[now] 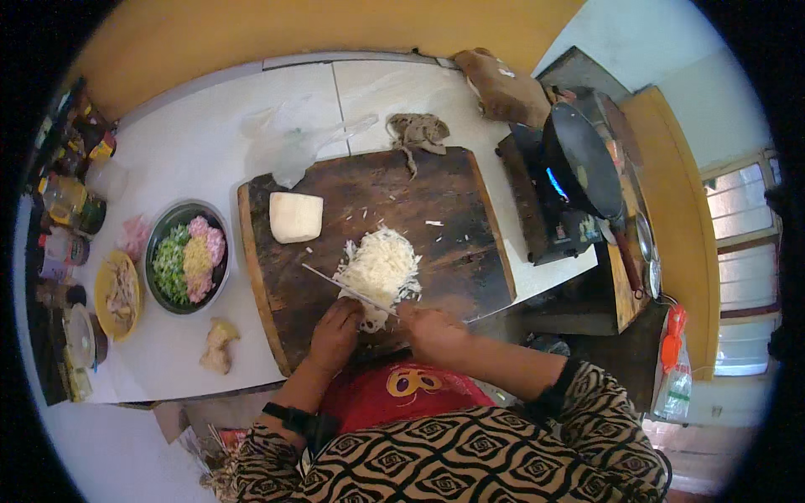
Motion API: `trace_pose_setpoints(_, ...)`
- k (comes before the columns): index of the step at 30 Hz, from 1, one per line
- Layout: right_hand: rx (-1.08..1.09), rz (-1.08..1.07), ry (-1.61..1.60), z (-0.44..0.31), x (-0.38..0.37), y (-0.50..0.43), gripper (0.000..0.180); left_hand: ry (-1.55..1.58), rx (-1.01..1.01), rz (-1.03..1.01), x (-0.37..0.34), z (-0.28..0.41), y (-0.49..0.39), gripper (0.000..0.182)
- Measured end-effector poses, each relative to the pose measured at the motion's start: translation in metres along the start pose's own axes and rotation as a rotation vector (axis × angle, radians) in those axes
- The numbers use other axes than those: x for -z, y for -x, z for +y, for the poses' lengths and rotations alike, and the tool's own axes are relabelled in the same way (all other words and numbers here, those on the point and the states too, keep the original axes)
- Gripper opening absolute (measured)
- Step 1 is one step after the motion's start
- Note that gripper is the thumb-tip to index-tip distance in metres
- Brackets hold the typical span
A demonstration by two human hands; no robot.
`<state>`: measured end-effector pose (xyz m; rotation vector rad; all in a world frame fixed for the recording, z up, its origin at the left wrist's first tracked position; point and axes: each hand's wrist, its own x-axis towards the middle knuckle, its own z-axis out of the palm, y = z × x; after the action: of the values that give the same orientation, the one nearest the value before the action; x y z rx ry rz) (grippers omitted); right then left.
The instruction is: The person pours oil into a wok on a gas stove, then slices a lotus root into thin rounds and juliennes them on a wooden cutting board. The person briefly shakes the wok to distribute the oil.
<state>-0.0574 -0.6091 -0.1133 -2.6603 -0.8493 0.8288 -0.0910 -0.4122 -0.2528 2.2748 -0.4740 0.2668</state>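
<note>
My right hand (434, 330) grips the handle of a kitchen knife (349, 288), its blade seen edge-on and slanting up to the left. The blade stands in a heap of pale shredded vegetable (382, 258) on a dark wooden chopping board (440, 195). Just left of the handle, my left hand (336, 330) rests its bent fingers at the heap's near edge; whether it holds a piece there cannot be told. A pale, peeled block of vegetable (296, 217) lies at the board's upper left. Scattered shreds lie right of the heap.
Left of the board are a bowl of minced meat and chopped greens (188, 258), a yellow bowl (118, 295), ginger root (219, 346) and bottles (66, 198). Beyond it lie a plastic bag (283, 148) and a brown rag (418, 132). A wok (582, 163) sits over a lit gas stove (534, 195) at right.
</note>
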Motion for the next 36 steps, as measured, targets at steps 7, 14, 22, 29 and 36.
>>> trace_pose_setpoints(7,-0.075,0.065,-0.032,0.004,-0.015,-0.016,0.027,-0.064,-0.068,0.078,-0.002,0.006,-0.005,0.028)
trace_pose_setpoints(14,-0.079,0.014,-0.043,0.004,-0.011,-0.014,0.027,-0.033,-0.118,0.12,-0.001,0.001,-0.004,0.025)
trace_pose_setpoints(22,0.007,0.124,-0.043,0.007,-0.022,-0.019,0.027,-0.036,-0.102,0.144,-0.001,0.003,-0.004,0.024)
trace_pose_setpoints(29,-0.027,0.053,-0.004,0.003,-0.011,-0.009,0.025,-0.013,-0.067,0.101,0.0,0.002,-0.004,0.022)
trace_pose_setpoints(36,-0.162,0.069,-0.056,0.01,-0.033,-0.018,0.025,0.005,-0.075,0.077,0.001,0.002,-0.002,0.028)
